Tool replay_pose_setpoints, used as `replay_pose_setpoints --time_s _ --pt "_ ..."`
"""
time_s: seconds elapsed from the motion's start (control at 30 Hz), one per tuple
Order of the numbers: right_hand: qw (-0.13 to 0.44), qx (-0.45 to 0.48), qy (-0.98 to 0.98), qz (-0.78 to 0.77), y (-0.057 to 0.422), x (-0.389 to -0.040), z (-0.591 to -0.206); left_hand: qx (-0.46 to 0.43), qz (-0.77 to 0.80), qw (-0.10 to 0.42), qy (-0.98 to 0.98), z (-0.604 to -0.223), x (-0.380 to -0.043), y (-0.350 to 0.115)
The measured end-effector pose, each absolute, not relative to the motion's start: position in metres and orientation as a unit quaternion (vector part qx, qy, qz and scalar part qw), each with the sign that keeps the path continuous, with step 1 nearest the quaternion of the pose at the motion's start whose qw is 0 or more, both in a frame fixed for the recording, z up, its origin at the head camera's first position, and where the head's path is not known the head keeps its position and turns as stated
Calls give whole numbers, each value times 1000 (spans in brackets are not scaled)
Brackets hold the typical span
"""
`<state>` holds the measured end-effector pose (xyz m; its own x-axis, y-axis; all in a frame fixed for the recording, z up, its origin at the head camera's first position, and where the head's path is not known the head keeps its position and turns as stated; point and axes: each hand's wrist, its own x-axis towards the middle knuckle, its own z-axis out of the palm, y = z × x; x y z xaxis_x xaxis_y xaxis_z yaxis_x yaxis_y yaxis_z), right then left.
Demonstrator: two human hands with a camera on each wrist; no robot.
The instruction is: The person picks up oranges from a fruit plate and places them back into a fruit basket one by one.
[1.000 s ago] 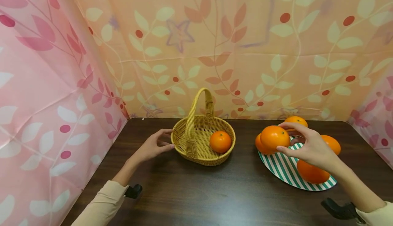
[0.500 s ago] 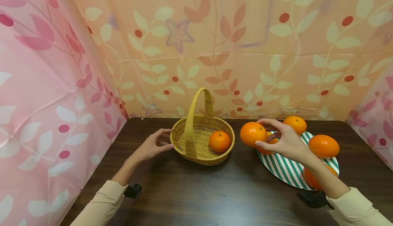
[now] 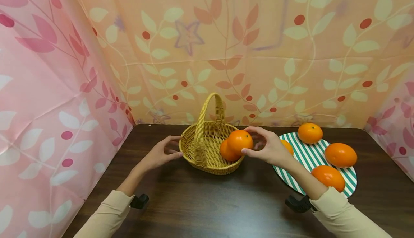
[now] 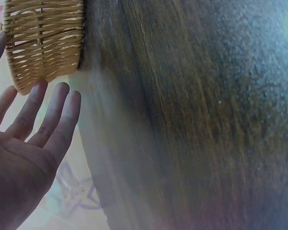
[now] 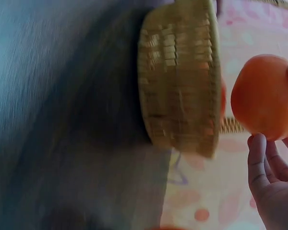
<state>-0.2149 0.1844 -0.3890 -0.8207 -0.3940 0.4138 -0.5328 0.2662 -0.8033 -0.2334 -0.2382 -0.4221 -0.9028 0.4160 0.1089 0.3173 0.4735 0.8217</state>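
My right hand (image 3: 270, 149) pinches an orange (image 3: 240, 142) between thumb and fingertips, holding it over the right side of the yellow wicker basket (image 3: 217, 169). In the right wrist view the held orange (image 5: 265, 97) hangs just past the basket's rim, apart from it. Another orange (image 3: 228, 152) lies inside the basket, partly hidden behind the held one. On the basket's left side, my left hand (image 3: 161, 153) has its fingers spread at the rim. The left wrist view shows its fingers (image 4: 53, 112) loosely extended by the woven wall (image 4: 45, 40), gripping nothing.
A round plate with green and white stripes (image 3: 305, 152) stands at the right, bearing several oranges (image 3: 341, 155); my right forearm crosses its near left part. The basket's tall handle (image 3: 199, 137) arches over its middle. Patterned cloth (image 3: 207, 51) hangs behind the dark table (image 3: 207, 205).
My right hand has carried the orange leftward from above the striped plate to over the basket. My left hand and the basket have stayed in place.
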Motion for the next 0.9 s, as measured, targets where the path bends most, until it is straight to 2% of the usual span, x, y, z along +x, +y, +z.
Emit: replay_pose_setpoints --time_s 0.37,0.9 --pt "72 309 -798 512 143 -209 -395 214 469 53 855 -422 -234 -238" --pt "103 335 -792 499 129 -207 -410 217 475 53 851 -421 -233 -238"
